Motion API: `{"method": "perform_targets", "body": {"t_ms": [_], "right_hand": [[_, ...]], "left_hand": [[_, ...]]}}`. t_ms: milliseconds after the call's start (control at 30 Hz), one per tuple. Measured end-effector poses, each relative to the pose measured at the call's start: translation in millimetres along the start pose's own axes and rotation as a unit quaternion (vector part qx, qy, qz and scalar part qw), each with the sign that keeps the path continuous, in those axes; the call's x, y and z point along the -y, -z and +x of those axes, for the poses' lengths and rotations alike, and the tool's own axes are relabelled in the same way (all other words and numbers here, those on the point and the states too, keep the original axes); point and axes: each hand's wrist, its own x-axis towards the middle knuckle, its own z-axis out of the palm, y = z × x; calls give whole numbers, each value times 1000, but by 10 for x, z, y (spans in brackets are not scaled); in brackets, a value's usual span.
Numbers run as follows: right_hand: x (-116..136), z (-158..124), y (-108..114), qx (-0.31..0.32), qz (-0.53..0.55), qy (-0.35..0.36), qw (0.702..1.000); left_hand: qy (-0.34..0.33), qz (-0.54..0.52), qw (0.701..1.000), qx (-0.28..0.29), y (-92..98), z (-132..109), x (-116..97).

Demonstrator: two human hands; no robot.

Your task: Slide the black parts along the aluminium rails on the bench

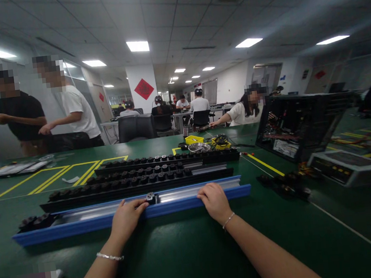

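On green tabletop (186,259), long blue rail with silver metal channel (179,205) lies crosswise. Right hand (214,201) clamps fingers over near edge, apparently steadying it. Left hand (125,218) fingers together, tips touching small black round knob (150,198) in channel, grip unclear.

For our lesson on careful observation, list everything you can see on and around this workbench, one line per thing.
Long blue-edged metal rail: one, blue and silver, nearest on the table, under both hands.
Small round black part: one, black, in the rail's channel.
Long black rails filled with round black parts: three, it seems, black, behind the blue rail.
Yellow plastic bins: two, yellow, far table edge.
Round metal bowl: one, silver, beside the bins.
Open black computer case: one, black, right.
Green table: one, green with yellow lines.
Other people: two standing left, several seated behind.
Left hand: one, fingertips touching the small part.
Right hand: one, resting on the rail.
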Motion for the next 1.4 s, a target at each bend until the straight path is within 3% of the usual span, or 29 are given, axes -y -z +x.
{"method": "perform_targets", "body": {"t_ms": [233,500,1133,1400], "right_hand": [[650,175,-383,53,24,12,998],[1062,318,-613,81,21,-71,994],[1184,381,-702,76,-18,-117,990],[1164,369,-728,64,-7,-125,990]], "left_hand": [[-16,5,1000,-6,-68,7,33],[-18,22,999,-19,-64,-35,-33],[-61,66,996,-27,-105,-37,12],[-60,59,994,-75,-164,-44,12]]}}
